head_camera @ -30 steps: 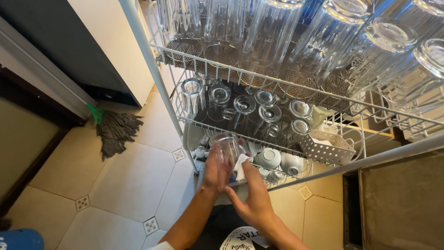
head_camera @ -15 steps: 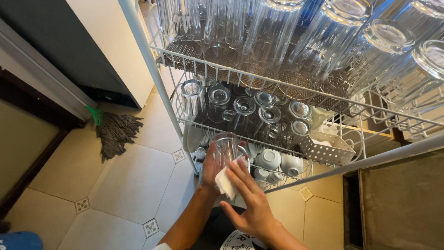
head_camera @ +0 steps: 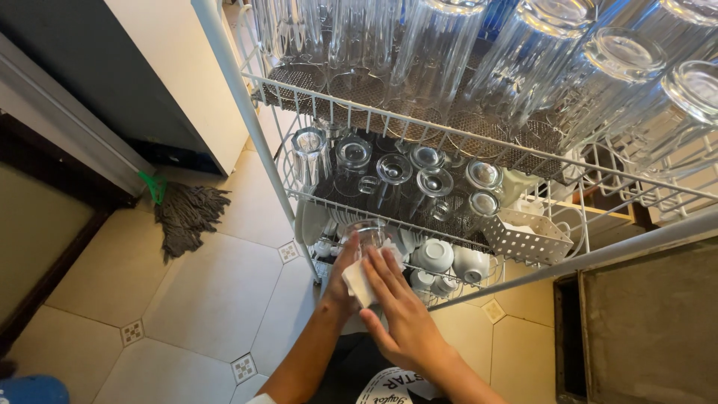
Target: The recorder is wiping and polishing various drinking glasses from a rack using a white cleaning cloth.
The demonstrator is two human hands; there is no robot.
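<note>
My left hand [head_camera: 340, 280] grips a clear drinking glass [head_camera: 366, 236] from below, in front of the white wire rack [head_camera: 247, 112]. My right hand [head_camera: 400, 310] lies flat against the glass's near side, pressing a white cloth [head_camera: 359, 283] to it with the fingers spread. Both hands sit level with the rack's lowest shelf.
The rack's top shelf holds several tall upturned glasses [head_camera: 434, 52], the middle shelf several smaller glasses [head_camera: 394, 170] and a white perforated basket [head_camera: 527, 236], the bottom shelf white cups [head_camera: 432, 254] and plates. A grey mop head [head_camera: 187, 217] lies on the tiled floor at left.
My right hand has slid the white cloth from the glass's right side down across its near side. The left hand and the glass have stayed in place.
</note>
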